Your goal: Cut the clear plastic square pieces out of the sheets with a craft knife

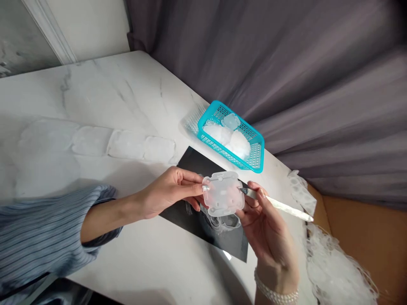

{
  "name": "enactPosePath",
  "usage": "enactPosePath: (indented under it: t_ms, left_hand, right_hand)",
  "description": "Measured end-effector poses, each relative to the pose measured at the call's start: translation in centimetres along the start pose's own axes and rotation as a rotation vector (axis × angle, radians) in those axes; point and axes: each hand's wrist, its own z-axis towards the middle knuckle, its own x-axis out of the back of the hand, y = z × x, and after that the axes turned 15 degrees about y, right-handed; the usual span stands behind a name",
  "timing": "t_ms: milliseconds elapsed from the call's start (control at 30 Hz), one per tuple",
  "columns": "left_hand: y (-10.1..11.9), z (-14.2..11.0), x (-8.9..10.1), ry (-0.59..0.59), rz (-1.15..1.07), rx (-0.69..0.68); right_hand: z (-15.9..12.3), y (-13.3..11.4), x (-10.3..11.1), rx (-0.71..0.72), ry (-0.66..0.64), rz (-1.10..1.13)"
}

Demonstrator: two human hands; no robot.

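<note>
Thin translucent white plastic piece with rounded tabs [223,197], held over black rectangular mat [192,159]; judged light, springy, somewhat slippery, hardly fragile; best gripped by its rim

Left edge pinched between fingers of left hand [173,190]

Slim white pen-shaped tool with dark tip [281,206] pinched by fingers of right hand [265,226], over mat's right end, tip at piece's right edge

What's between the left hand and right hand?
In the head view: a translucent plastic piece, plus the tip of the pale tool in the right hand.
</note>
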Motion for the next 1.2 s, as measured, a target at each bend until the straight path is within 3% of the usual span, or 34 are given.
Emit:
enactPosePath:
  t_ms: [500,700,867,1067,1200]
  left_hand:
    - [0.2,0.1,0.1,0.106,-0.043,0.11]
    - [-0.1,0.2,0.4,0.017,-0.062,-0.084]
    - [-0.2,-0.3,0.4,0.154,0.246,-0.319]
    - [0.0,-0.7,0.2,0.169,0.375,-0.424]
    - [0.3,-0.6,0.3,0.159,0.39,-0.424]
  right_hand:
    - [1.1,-0.3,1.3,0.053,-0.096,-0.148]
    - [1.0,-0.5,1.5,0.088,-0.155,-0.317]
    - [0.7,-0.7,1.4,0.085,-0.19,-0.285]
    - [0.6,-0.9,1.5,0.071,-0.195,-0.225]
    - [0.7,-0.9,1.6,0.084,-0.146,-0.252]
